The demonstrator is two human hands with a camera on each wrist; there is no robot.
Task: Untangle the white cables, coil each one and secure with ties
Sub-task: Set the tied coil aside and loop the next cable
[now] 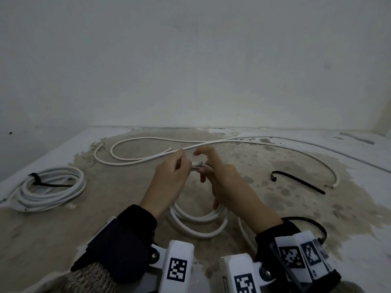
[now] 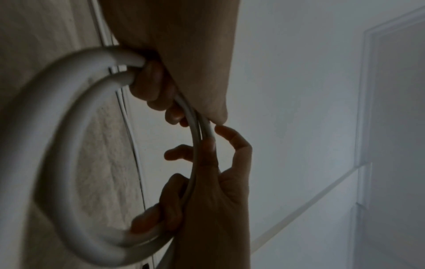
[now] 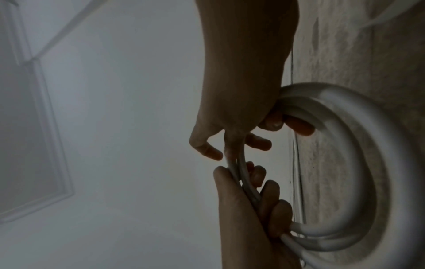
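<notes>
**Both hands on a half-made coil**

Nearest me, I see the lower loops of the white coil (image 1: pixel 197 224) hanging just above the stained surface (image 1: pixel 53 240). A black tie (image 1: pixel 311 226) curves beside my right wrist.

Above those loops my left hand (image 1: pixel 169 178) has its fingers curled tight around the bundled strands at the top of the coil. My right hand (image 1: pixel 222 178) grips the same bundle right next to it, lower fingers wrapped round the strands, while forefinger and thumb stand apart. The two hands are almost touching.

To the right, a second black tie (image 1: pixel 296 181) lies loose on the surface. At the left, a finished coil (image 1: pixel 50 190) rests flat, bound with a black tie of its own.

Further off, the uncoiled length of white cable (image 1: pixel 148 159) snakes across the surface in wide bends, running toward the right edge. Behind it a pale wall (image 1: pixel 190 60) rises.
</notes>
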